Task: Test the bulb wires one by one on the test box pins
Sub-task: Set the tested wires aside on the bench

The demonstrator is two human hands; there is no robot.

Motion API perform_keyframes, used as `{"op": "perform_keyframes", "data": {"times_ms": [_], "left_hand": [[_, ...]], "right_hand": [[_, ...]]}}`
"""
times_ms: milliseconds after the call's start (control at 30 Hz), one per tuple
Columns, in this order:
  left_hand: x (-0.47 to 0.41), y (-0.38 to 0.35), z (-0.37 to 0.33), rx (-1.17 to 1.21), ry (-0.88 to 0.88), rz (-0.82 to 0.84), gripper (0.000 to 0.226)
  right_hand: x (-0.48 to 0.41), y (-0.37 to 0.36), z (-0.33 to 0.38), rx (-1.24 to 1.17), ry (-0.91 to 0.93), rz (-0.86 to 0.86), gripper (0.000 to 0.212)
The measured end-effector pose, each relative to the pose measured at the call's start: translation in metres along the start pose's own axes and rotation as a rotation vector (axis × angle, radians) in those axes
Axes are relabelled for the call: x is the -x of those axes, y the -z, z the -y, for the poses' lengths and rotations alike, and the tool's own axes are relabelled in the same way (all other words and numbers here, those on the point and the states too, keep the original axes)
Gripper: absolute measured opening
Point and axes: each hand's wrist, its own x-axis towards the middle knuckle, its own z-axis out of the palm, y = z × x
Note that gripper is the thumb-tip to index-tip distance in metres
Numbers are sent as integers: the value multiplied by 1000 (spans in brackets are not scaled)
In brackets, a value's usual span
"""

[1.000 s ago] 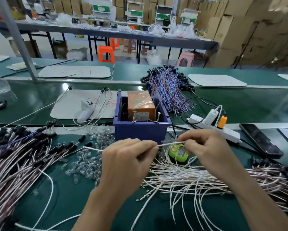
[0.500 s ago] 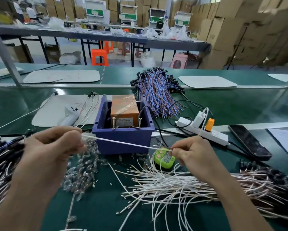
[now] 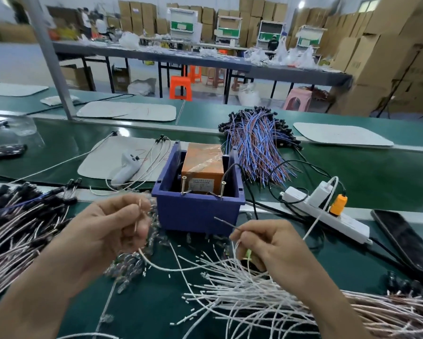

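In front of the test box point(image 3: 198, 212), nearest the camera, a heap of loose white wires point(image 3: 249, 299) is spread. Just beyond that heap, one bulb wire point(image 3: 171, 268) is held at both ends and sags in a loop between the hands. Its one end is pinched in the curled fingers of the left hand point(image 3: 112, 231), at the front left of the test box. Its stripped other tip, pinched by the right hand point(image 3: 274, 248), is pointed up towards the box's front wall. The left pin point(image 3: 183, 185) and right pin point(image 3: 223, 189) are seen upright at the box's front rim, apart from both tips. For a clean test, each bare end should probably be laid on its own pin, with the grip kept on the insulation and the ends kept from touching each other. Behind the test box a blue and red wire bundle point(image 3: 257, 148) is laid.
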Motion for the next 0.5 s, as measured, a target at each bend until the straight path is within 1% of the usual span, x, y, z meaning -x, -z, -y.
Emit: {"op": "perform_keyframes", "data": {"times_ms": [67, 100, 167, 233, 267, 300, 333, 400, 500], "left_hand": [[-2, 7, 1, -135, -26, -64, 19], [-3, 9, 1, -201, -48, -91, 18], [-3, 8, -2, -364, -93, -57, 20], [3, 2, -5, -535, -96, 39, 29], [4, 0, -7, -569, -76, 38, 41], [4, -1, -5, -572, -75, -8, 51], [4, -4, -5, -558, -76, -69, 55], [1, -11, -1, -559, -108, -219, 50], [1, -21, 4, -746, -269, -399, 45]], "right_hand": [[-1, -5, 4, 13, 33, -37, 29], [-1, -7, 6, 12, 44, -56, 27], [-2, -8, 11, 10, 51, -63, 27], [-5, -6, 15, 14, 59, -71, 26], [-8, -3, 17, 24, 66, -87, 26], [-11, -1, 19, 48, 77, -105, 25], [-15, 1, 21, 83, 92, -121, 23], [-23, 5, 27, 138, 139, -139, 22], [-34, 10, 33, 179, 242, -191, 23]]}}
